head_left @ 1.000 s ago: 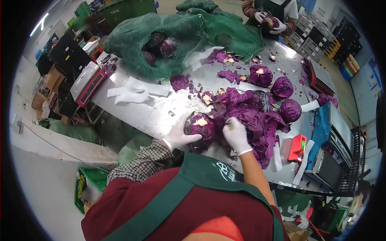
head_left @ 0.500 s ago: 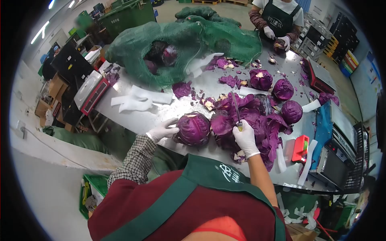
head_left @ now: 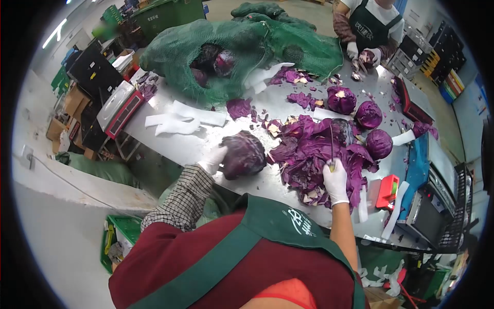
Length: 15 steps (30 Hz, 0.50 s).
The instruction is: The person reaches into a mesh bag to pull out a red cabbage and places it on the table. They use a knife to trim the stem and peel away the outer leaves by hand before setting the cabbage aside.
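Observation:
My left hand [head_left: 212, 159], in a white glove, is at the left side of a purple cabbage [head_left: 243, 155], its fingers against the head, which looks slightly blurred. In my gloved right hand [head_left: 335, 180] is a knife [head_left: 332, 141], gripped by its handle with the thin blade pointing away from me. A heap of loose purple leaves [head_left: 303, 154] lies under and beside the knife, to the right of the cabbage.
Green mesh sacks [head_left: 170, 59] with cabbages lie across the far side. More heads [head_left: 341, 100] sit at the right, near a red tape dispenser [head_left: 387, 192]. White foam strips [head_left: 177, 123] and a scale [head_left: 121, 110] are at the left. Opposite, a co-worker [head_left: 368, 31] handles a cabbage.
The cabbage at my left hand has turned, showing a darker side. My right hand and the knife have moved away from it over the leaves. A leaf beside the cabbage now lies in the heap.

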Available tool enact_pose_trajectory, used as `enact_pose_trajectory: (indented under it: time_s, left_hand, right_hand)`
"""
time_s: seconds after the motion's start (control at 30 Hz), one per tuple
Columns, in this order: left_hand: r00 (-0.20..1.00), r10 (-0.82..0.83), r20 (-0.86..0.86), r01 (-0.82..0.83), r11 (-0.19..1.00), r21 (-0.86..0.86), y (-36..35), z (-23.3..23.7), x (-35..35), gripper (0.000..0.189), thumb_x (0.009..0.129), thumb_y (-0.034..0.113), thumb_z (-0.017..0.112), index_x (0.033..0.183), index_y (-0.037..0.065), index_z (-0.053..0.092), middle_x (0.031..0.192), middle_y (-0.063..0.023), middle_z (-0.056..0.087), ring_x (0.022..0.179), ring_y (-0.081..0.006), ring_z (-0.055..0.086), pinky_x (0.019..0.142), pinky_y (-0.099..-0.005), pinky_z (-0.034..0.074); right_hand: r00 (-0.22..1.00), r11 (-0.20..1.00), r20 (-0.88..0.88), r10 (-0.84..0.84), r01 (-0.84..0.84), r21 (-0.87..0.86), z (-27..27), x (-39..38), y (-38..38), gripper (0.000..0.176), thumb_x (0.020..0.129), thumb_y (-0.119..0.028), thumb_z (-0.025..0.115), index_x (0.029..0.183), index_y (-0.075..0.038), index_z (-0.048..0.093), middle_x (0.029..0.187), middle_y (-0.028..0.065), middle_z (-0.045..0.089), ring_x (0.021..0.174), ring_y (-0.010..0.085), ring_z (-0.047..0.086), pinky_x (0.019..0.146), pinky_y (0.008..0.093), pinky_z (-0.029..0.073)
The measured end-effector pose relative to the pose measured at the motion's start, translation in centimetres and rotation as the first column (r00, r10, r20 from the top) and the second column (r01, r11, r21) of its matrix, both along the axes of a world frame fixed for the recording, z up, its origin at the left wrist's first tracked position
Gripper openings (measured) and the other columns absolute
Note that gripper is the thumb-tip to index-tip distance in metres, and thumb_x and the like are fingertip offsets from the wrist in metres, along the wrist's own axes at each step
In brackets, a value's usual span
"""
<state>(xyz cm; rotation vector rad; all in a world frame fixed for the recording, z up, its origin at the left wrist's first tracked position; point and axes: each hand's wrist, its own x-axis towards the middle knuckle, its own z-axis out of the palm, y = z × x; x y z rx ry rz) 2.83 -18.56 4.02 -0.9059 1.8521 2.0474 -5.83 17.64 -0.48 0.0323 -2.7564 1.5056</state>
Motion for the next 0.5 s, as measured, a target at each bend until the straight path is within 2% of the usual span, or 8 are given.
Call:
enact_pose_trajectory:
  time_s: [0.03, 0.1, 0.13, 0.17, 0.27, 0.33, 0.37, 0.5]
  left_hand:
    - [0.993, -0.022, -0.115, 0.015, 0.998, -0.065, 0.8, -0.7, 0.1, 0.049, 0.087, 0.025, 0.055, 0.129, 0.002, 0.048, 0.117, -0.0138, 0.059, 0.106, -0.0236, 0.059, 0.091, -0.0365, 0.049]
    - [0.915, -0.138, -0.38, 0.105, 0.989, -0.107, 0.7, -4.3, -0.9, 0.052, 0.078, 0.005, 0.057, 0.127, -0.006, 0.045, 0.116, -0.0161, 0.058, 0.103, -0.0213, 0.058, 0.093, -0.0315, 0.047]
    - [0.929, -0.18, -0.324, 0.043, 0.921, -0.386, 3.3, -0.4, -0.1, 0.058, 0.076, 0.007, 0.064, 0.128, -0.005, 0.042, 0.116, -0.0168, 0.059, 0.104, -0.0225, 0.059, 0.094, -0.0329, 0.047]
    - [0.927, -0.19, -0.324, 0.034, 0.902, -0.431, 3.6, -2.0, -0.1, 0.062, 0.074, 0.011, 0.068, 0.127, -0.005, 0.041, 0.115, -0.0181, 0.059, 0.105, -0.024, 0.059, 0.094, -0.033, 0.047]
    - [0.938, -0.273, -0.213, 0.098, 0.798, -0.595, 4.3, -2.4, -0.3, 0.077, 0.069, 0.031, 0.076, 0.129, -0.001, 0.039, 0.116, -0.0212, 0.06, 0.109, -0.0295, 0.06, 0.093, -0.0355, 0.047]
    - [0.954, -0.296, -0.043, 0.186, 0.698, -0.691, 4.8, -1.2, -0.3, 0.079, 0.07, 0.04, 0.074, 0.131, 0.004, 0.039, 0.114, -0.0212, 0.061, 0.107, -0.0308, 0.061, 0.091, -0.0363, 0.047]
    - [0.967, -0.243, -0.073, 0.132, 0.729, -0.671, 4.8, -1.6, -0.6, 0.072, 0.069, 0.028, 0.08, 0.126, -0.001, 0.047, 0.113, -0.0143, 0.062, 0.102, -0.0204, 0.061, 0.091, -0.032, 0.047]
    - [0.894, -0.172, -0.414, 0.055, 0.958, -0.281, 3.9, 0.4, -0.1, 0.063, 0.076, 0.03, 0.078, 0.122, -0.004, 0.052, 0.114, -0.0122, 0.062, 0.104, -0.0179, 0.059, 0.093, -0.0317, 0.047]
  right_hand:
    - [0.983, 0.996, -0.174, 0.061, -0.05, 0.07, 2.7, 0.7, -1.8, 0.031, 0.081, -0.021, 0.067, 0.104, -0.002, 0.058, 0.092, 0.0158, 0.066, 0.085, 0.029, 0.066, 0.078, 0.038, 0.051]
    - [0.974, 0.979, -0.097, 0.203, -0.202, 0.027, 7.9, 1.6, -5.5, 0.057, 0.077, -0.028, 0.074, 0.123, -0.005, 0.052, 0.117, 0.0176, 0.06, 0.105, 0.0293, 0.061, 0.089, 0.0372, 0.048]
    - [0.943, 0.933, -0.063, 0.326, -0.332, -0.139, 9.3, 2.0, -7.4, 0.068, 0.073, -0.03, 0.078, 0.13, -0.006, 0.048, 0.123, 0.0178, 0.057, 0.111, 0.028, 0.058, 0.093, 0.0361, 0.046]
    - [0.917, 0.886, 0.007, 0.399, -0.383, -0.262, 9.8, 2.5, -9.2, 0.074, 0.071, -0.029, 0.08, 0.133, -0.006, 0.047, 0.128, 0.0176, 0.054, 0.114, 0.0258, 0.056, 0.095, 0.0352, 0.045]
    - [0.749, 0.779, -0.243, 0.616, -0.625, 0.046, 8.0, 2.8, -12.9, 0.068, 0.073, -0.038, 0.075, 0.128, -0.007, 0.049, 0.124, 0.0164, 0.054, 0.111, 0.0317, 0.057, 0.093, 0.0381, 0.046]
    - [0.694, 0.696, -0.075, 0.716, -0.703, 0.144, 8.1, 2.1, -13.4, 0.059, 0.074, -0.039, 0.073, 0.12, -0.007, 0.052, 0.118, 0.0148, 0.056, 0.103, 0.0327, 0.059, 0.089, 0.0402, 0.048]
    - [0.657, 0.643, 0.018, 0.754, -0.743, 0.187, 8.1, 1.9, -13.4, 0.055, 0.074, -0.039, 0.072, 0.115, -0.008, 0.054, 0.115, 0.014, 0.057, 0.1, 0.0332, 0.061, 0.087, 0.0412, 0.049]
    - [0.85, 0.85, -0.004, 0.527, -0.527, 0.008, 6.3, 0.9, -12.1, 0.033, 0.077, -0.017, 0.066, 0.105, -0.004, 0.053, 0.096, 0.0175, 0.061, 0.087, 0.0351, 0.063, 0.079, 0.0403, 0.051]
